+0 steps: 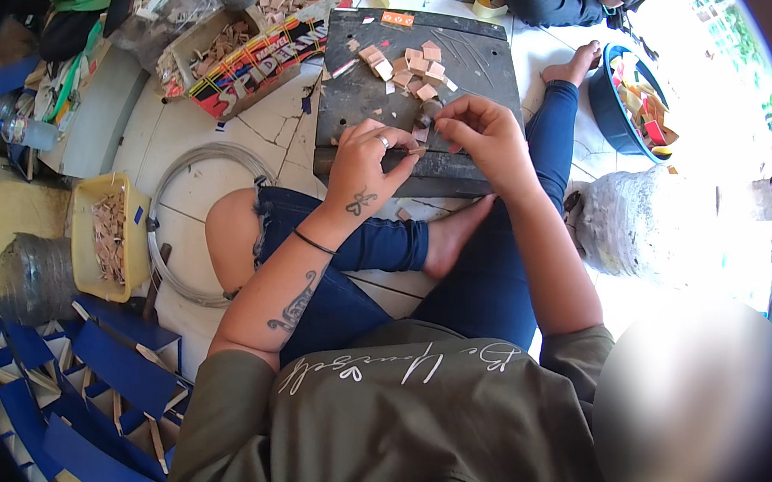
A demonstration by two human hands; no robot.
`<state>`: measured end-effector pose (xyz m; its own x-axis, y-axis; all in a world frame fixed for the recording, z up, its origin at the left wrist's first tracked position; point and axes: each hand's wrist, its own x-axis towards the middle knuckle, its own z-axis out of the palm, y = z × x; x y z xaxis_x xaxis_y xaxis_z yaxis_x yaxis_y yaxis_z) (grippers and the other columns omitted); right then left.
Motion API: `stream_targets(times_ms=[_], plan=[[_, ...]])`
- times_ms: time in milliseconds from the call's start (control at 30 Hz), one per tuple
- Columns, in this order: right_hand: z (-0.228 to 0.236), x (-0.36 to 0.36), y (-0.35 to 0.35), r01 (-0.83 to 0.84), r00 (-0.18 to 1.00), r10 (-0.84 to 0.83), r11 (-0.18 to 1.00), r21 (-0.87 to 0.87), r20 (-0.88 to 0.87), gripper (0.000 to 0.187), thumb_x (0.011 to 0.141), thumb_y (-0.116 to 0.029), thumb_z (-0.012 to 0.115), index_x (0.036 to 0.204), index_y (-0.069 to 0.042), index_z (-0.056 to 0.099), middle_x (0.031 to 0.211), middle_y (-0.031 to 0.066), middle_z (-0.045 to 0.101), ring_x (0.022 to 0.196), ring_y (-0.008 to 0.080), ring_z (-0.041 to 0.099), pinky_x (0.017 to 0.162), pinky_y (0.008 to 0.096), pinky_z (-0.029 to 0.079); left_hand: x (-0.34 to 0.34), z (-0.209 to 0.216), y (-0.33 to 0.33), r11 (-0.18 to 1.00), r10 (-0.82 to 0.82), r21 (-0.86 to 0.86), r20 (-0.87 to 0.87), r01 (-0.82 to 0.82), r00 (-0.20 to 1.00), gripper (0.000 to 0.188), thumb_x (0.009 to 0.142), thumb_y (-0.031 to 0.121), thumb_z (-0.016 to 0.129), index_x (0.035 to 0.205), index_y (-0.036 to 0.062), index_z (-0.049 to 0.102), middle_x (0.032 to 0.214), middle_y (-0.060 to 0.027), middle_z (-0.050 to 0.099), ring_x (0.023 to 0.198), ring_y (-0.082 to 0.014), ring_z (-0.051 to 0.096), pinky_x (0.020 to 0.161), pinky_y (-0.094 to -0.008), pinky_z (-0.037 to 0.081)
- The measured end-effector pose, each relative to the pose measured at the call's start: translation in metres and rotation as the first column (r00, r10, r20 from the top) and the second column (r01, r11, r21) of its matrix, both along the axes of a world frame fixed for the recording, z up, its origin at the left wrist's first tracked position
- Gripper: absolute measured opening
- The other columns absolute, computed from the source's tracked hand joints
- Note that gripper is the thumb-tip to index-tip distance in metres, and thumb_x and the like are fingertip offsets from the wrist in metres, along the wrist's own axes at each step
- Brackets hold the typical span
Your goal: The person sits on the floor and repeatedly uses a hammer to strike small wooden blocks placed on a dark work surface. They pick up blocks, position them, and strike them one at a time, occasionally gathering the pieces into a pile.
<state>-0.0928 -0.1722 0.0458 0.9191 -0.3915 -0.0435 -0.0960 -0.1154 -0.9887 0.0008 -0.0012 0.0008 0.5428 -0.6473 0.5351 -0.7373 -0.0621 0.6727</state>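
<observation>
My left hand, with a ring on one finger, pinches a small wooden piece over the near part of a dark low work table. Close beside it, my right hand has thumb and forefinger pressed together; what they hold, if anything, is too small to make out. A small dark rounded object stands on the table by my right fingertips. Beyond both hands lies a loose pile of small wooden blocks. Several thin wire pieces are spread to the right of the pile.
Left of the table are a printed cardboard box of wood pieces, a coil of wire and a yellow tub of wood bits. At right stands a dark blue basin with coloured pieces. Another person's dark sleeve shows beyond the table.
</observation>
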Motion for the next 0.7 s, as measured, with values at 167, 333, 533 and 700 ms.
stream_targets(times_ms=[167, 333, 533, 700], plan=[[-0.01, -0.002, 0.01, 0.02, 1.0, -0.023, 0.972, -0.233, -0.01, 0.012, 0.084, -0.006, 0.07, 0.092, 0.0, 0.065, 0.082, 0.0021, 0.068, 0.074, 0.0052, 0.062, 0.067, 0.0216, 0.05, 0.003, -0.008, 0.001, 1.0, -0.009, 0.015, -0.011, 0.009, 1.0, 0.015, 0.073, 0.012, 0.078, 0.086, 0.0108, 0.071, 0.083, -0.0034, 0.065, 0.087, -0.0247, 0.06, 0.084, -0.0372, 0.042], [-0.015, -0.006, 0.009, -0.007, 0.999, -0.003, 0.963, -0.269, -0.036, 0.009, 0.087, -0.002, 0.069, 0.093, 0.001, 0.063, 0.087, 0.0025, 0.068, 0.08, 0.0046, 0.062, 0.071, 0.02, 0.049, 0.002, -0.01, 0.004, 0.998, 0.013, 0.064, -0.074, -0.009, 0.997, 0.015, 0.074, 0.015, 0.08, 0.086, 0.0095, 0.073, 0.09, -0.0075, 0.066, 0.093, -0.0273, 0.061, 0.088, -0.0385, 0.044], [-0.016, -0.008, 0.014, 0.008, 1.0, -0.001, 0.953, -0.302, 0.023, 0.01, 0.086, -0.002, 0.07, 0.091, 0.001, 0.063, 0.085, 0.002, 0.069, 0.078, 0.0049, 0.063, 0.072, 0.0207, 0.051, 0.003, -0.013, 0.003, 1.0, 0.011, 0.026, -0.043, -0.01, 0.999, 0.014, 0.074, 0.017, 0.079, 0.085, 0.011, 0.074, 0.086, -0.0064, 0.063, 0.089, -0.0281, 0.059, 0.085, -0.0391, 0.044], [-0.016, -0.006, 0.019, 0.058, 0.995, -0.02, 0.909, -0.414, 0.095, 0.012, 0.08, -0.008, 0.073, 0.085, 0.001, 0.067, 0.078, 0.0078, 0.07, 0.07, 0.0123, 0.068, 0.067, 0.0273, 0.054, 0.003, -0.015, 0.003, 1.0, 0.02, 0.014, -0.034, -0.019, 0.999, 0.014, 0.074, 0.018, 0.08, 0.085, 0.0111, 0.074, 0.086, -0.0062, 0.063, 0.089, -0.028, 0.059, 0.085, -0.0389, 0.044]])
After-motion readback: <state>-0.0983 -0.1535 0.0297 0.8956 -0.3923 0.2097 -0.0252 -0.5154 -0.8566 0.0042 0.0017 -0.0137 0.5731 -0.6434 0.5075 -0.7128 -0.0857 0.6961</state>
